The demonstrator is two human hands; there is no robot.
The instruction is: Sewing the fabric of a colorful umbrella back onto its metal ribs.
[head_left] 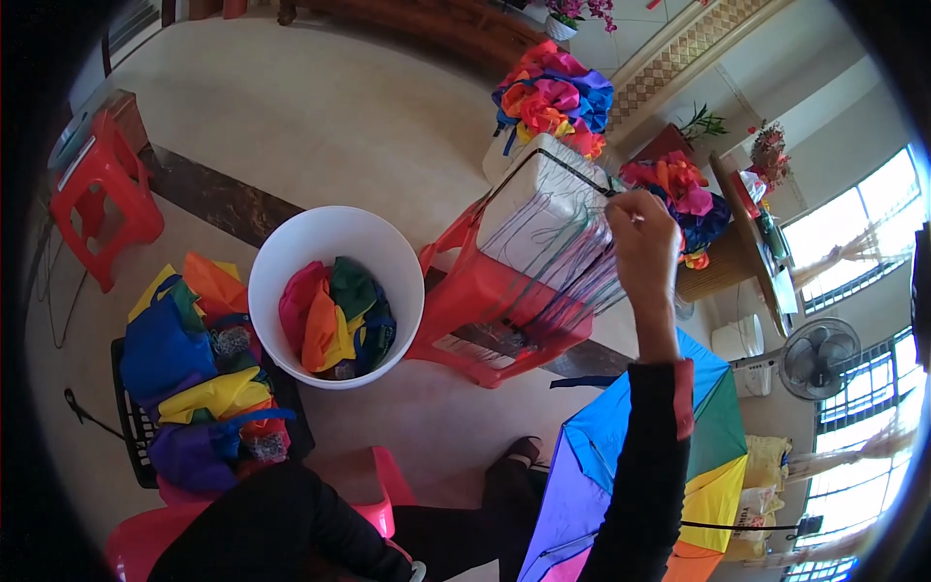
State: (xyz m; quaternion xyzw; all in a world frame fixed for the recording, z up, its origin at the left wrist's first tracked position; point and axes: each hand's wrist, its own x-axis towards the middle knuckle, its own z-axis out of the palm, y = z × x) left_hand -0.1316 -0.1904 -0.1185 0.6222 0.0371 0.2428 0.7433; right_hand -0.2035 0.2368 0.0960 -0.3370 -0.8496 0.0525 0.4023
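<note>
My right hand is raised at the edge of a white box, its fingers pinched at a bunch of coloured threads. These threads hang from a dark cord across the box and drape over its side. The box rests on a red plastic stool. Below my right forearm lies an opened rainbow umbrella, its panels blue, green, yellow, orange and purple, with a dark shaft sticking out to the right. My left arm bends low at the bottom edge in a black sleeve; its hand is out of the picture.
A white bucket holds folded coloured fabric. Left of it, a black crate is heaped with more colourful fabric bundles. Further bundles are piled behind the box. A red stool stands far left, a fan at right.
</note>
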